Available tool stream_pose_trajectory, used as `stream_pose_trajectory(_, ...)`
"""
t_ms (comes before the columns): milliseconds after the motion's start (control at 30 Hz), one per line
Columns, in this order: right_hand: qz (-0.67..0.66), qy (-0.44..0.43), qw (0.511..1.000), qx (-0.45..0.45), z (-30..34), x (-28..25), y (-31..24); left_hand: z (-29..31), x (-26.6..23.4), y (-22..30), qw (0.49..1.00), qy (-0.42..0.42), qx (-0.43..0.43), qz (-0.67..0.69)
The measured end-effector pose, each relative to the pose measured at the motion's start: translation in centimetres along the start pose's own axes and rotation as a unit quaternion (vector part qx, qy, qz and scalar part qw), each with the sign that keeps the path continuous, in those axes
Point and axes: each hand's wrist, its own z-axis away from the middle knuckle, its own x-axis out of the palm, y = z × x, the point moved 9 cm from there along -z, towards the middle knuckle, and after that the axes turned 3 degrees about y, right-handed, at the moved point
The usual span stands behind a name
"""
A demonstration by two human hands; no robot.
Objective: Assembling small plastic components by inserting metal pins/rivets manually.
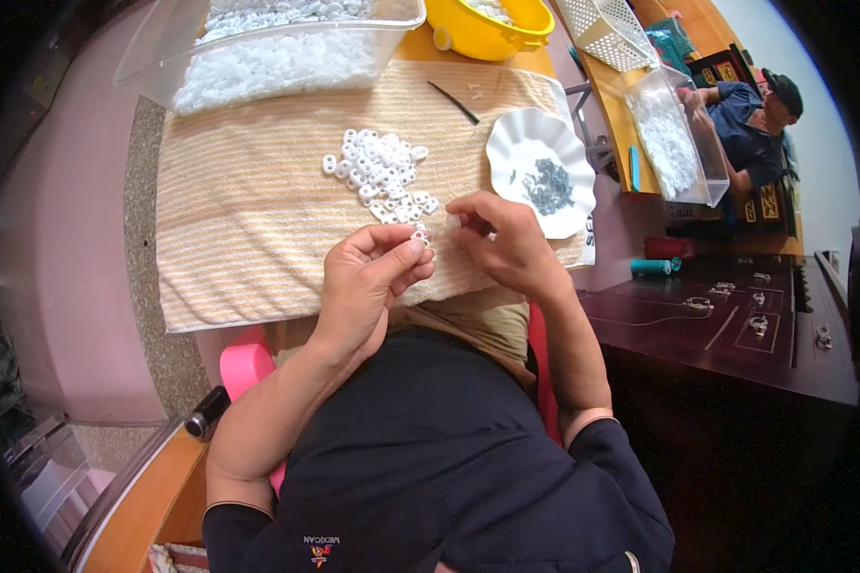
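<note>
My left hand (373, 272) pinches a small white two-holed plastic piece (419, 235) between thumb and fingertips, just above the towel's near part. My right hand (506, 239) is close by on the right, its fingers bent together around a small whitish bit (453, 222) too small to name. Beyond my left hand lies a loose pile of white two-holed plastic pieces (377, 167) on the striped towel (248, 220). Past my right hand stands a white scalloped plate (511, 143) holding a heap of small dark grey pieces (549, 186).
Dark tweezers-like tool (454, 102) lies on the towel's far side. Behind it stand a clear bin (277, 72) of white pieces and a yellow basin (492, 33). Right, a person (750, 124) works at another clear bin (664, 134) on a wooden table. A pink chair (247, 361) is beside me.
</note>
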Motion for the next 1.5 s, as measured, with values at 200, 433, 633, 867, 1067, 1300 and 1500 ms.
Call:
stream_pose_trajectory(200,-0.263,-0.026,0.960,0.090,0.8,1.6,2.1,0.0,0.1,-0.1,1.000,-0.005,-0.004,-0.005)
stream_pose_trajectory(433,-0.375,-0.054,0.918,0.112,1.0,2.9,2.5,0.1,0.2,-0.1,1.000,0.000,-0.007,-0.007)
stream_pose_trajectory(633,-0.381,-0.037,0.919,0.090,0.9,2.6,1.9,0.2,0.3,-0.2,1.000,-0.006,-0.009,-0.009)
stream_pose_trajectory(867,-0.384,-0.050,0.915,0.111,1.1,2.9,1.9,0.2,0.4,-0.2,1.000,-0.010,-0.010,-0.011)
stream_pose_trajectory(1067,-0.376,-0.051,0.921,0.089,1.0,2.9,1.8,0.3,0.5,-0.3,1.000,-0.014,-0.011,-0.012)
stream_pose_trajectory(1300,-0.404,-0.056,0.910,0.074,0.9,3.0,1.3,0.2,0.5,-0.4,1.000,-0.015,-0.015,-0.015)
stream_pose_trajectory(1500,-0.414,-0.064,0.905,0.072,1.0,2.9,1.0,0.3,0.7,-0.6,0.999,-0.024,-0.017,-0.022)
